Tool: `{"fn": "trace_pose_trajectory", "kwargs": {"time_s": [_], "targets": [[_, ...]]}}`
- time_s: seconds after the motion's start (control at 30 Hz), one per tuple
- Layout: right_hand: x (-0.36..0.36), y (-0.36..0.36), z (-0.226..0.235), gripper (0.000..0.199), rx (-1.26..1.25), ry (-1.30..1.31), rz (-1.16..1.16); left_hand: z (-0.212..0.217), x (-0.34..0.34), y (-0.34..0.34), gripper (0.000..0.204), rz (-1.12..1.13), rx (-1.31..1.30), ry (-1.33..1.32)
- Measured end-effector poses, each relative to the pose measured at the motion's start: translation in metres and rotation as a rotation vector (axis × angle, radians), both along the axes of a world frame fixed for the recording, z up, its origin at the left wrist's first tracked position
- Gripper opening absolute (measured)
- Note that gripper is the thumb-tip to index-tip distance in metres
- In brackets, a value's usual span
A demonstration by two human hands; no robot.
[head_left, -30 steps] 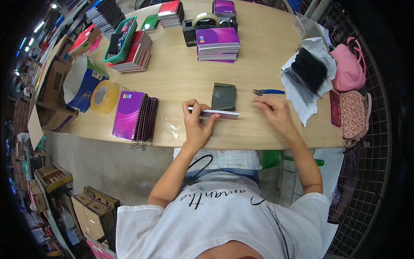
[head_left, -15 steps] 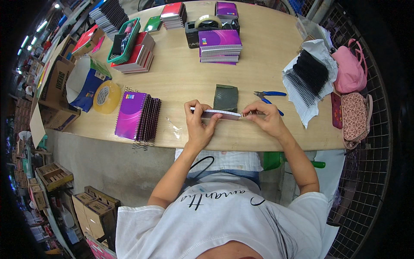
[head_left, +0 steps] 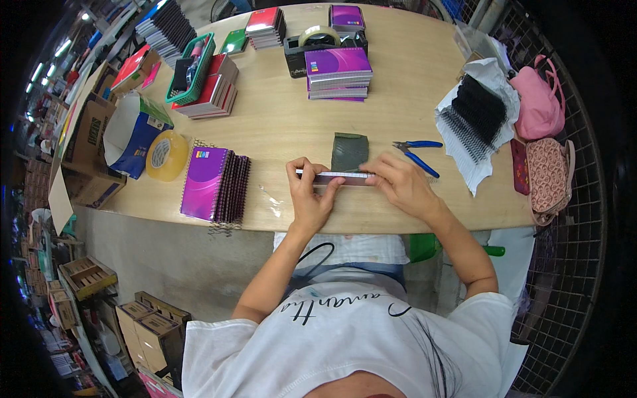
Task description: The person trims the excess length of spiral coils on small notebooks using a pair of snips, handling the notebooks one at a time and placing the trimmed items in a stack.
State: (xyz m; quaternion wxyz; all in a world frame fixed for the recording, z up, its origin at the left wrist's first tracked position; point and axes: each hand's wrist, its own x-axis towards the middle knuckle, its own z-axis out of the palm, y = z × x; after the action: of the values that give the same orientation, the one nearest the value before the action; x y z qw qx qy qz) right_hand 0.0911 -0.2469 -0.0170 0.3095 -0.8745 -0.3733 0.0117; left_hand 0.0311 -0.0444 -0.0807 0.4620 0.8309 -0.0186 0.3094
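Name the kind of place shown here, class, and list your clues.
Probably a small notebook-binding workshop or stationery stockroom: stacks of purple spiral notebooks, a heap of black binding coils, blue-handled pliers on the wooden worktable.

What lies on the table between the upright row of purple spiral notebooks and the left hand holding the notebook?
In the head view, only a small clear plastic scrap lies on the wood between the purple notebooks and the left hand; the rest is bare.
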Motion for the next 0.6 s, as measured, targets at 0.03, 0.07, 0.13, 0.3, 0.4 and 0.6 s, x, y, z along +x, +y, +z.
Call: {"fn": "trace_pose_trajectory", "kwargs": {"time_s": [0.03,0.07,0.13,0.3,0.4,0.6], "targets": [[-0.001,0.003,0.000,0.015,0.023,-0.017,-0.010,0.000,0.000,0.000,0.032,0.001,-0.001,-0.003],[-0.001,0.005,0.001,0.016,0.046,-0.036,-0.020,0.000,0.001,0.000,0.032,0.002,-0.002,-0.008],[0.006,0.003,0.000,0.021,-0.042,-0.131,0.084,-0.001,0.001,0.001,0.032,0.002,-0.022,-0.004],[0.060,0.013,-0.002,0.044,-0.001,-0.188,0.134,0.004,-0.002,0.005,0.039,-0.041,0.012,0.015],[0.071,0.027,-0.016,0.050,-0.241,-0.098,0.359,0.008,-0.001,0.003,0.051,-0.061,0.040,0.014],[0.090,-0.013,-0.012,0.038,0.127,0.709,0.278,0.005,0.005,0.005,0.054,-0.071,0.013,0.057]]}}
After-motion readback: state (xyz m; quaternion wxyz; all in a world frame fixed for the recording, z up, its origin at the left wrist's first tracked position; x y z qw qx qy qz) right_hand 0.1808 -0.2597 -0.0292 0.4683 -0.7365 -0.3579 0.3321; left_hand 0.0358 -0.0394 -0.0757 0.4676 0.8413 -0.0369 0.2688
